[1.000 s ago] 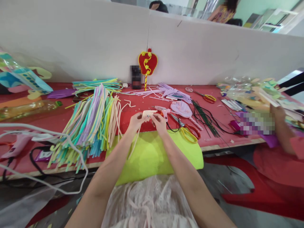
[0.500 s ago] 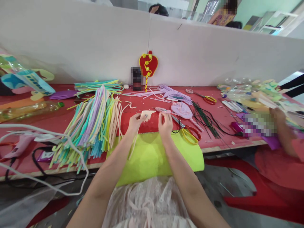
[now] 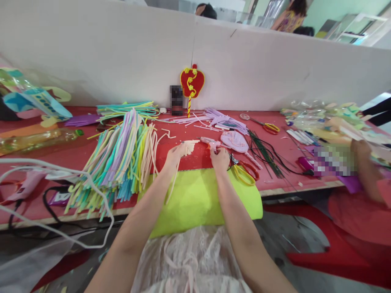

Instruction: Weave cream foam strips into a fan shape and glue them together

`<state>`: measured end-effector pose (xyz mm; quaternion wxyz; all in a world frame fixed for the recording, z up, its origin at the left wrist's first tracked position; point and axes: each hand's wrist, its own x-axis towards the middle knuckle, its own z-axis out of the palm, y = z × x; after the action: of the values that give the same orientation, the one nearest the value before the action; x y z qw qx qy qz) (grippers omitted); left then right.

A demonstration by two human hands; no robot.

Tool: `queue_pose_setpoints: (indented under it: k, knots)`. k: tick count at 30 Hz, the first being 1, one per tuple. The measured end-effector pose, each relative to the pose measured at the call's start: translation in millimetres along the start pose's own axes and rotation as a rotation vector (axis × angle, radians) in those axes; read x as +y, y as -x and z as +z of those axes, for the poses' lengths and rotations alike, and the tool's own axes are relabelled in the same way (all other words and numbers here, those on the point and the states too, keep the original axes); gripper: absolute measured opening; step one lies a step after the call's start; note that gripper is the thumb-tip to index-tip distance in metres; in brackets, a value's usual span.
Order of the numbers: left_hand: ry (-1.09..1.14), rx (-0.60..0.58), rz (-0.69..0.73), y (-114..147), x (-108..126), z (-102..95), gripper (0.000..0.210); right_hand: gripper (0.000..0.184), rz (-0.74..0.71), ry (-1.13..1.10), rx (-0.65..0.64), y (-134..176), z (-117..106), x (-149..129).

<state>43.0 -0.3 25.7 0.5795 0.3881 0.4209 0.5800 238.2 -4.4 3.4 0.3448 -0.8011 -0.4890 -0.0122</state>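
Note:
My left hand [image 3: 174, 158] is closed on a cream pipe cleaner piece [image 3: 189, 147], bent into several short rows with one strand sticking out to the right. A long cream tail hangs from it over the yellow-green sheet [image 3: 195, 199]. Just to the right, my right hand [image 3: 220, 159] has its fingers around the handle of a pink glue gun [image 3: 210, 142], whose nozzle points left towards the cream piece. Scissors [image 3: 246, 171] with red and yellow handles lie beside that hand. Behind it rests a coiled pink pipe cleaner shape [image 3: 234, 141].
A big bundle of pastel pipe cleaners [image 3: 119, 150] covers the table left of me. A red and yellow apple-shaped ornament [image 3: 192, 83] stands by the white partition [image 3: 122, 57]. Green stems [image 3: 265, 156] and cables lie at right, near a co-worker's arm [image 3: 366, 171]. A white cable [image 3: 106, 203] loops at left.
My right hand has moved slightly right and down from the cream piece and closed around the glue gun handle. My left hand keeps the cream piece, turned slightly.

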Motion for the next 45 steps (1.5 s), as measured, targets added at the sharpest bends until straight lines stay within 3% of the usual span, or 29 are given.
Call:
queue_pose_setpoints:
  k: [8,16,23,32,38,45]
  knots:
    - [-0.130,-0.054,0.065,-2.6,-5.6,-6.2,0.037,0.020,-0.040,0.056,-0.090,1.6,-4.3,-6.5]
    - [-0.282,-0.017,0.157,-5.2,-5.8,-12.0,0.029,0.029,-0.011,0.122,-0.112,0.5,-2.8,-15.6]
    - [-0.333,0.015,0.171,-9.4,-6.1,-14.4,0.032,0.022,-0.005,0.015,-0.018,2.3,-0.1,-12.4]
    - [-0.291,0.051,0.189,-6.8,1.0,-14.5,0.031,0.041,0.017,-0.422,0.032,11.7,-13.5,-11.0]
    - [-0.286,0.102,0.181,-7.8,2.1,-15.3,0.033,0.063,-0.047,-0.422,0.031,20.0,-19.8,-22.6]
    - [-0.261,0.115,0.206,-6.3,5.8,-15.9,0.032,0.060,-0.133,-0.335,0.049,22.1,-18.5,-24.8]
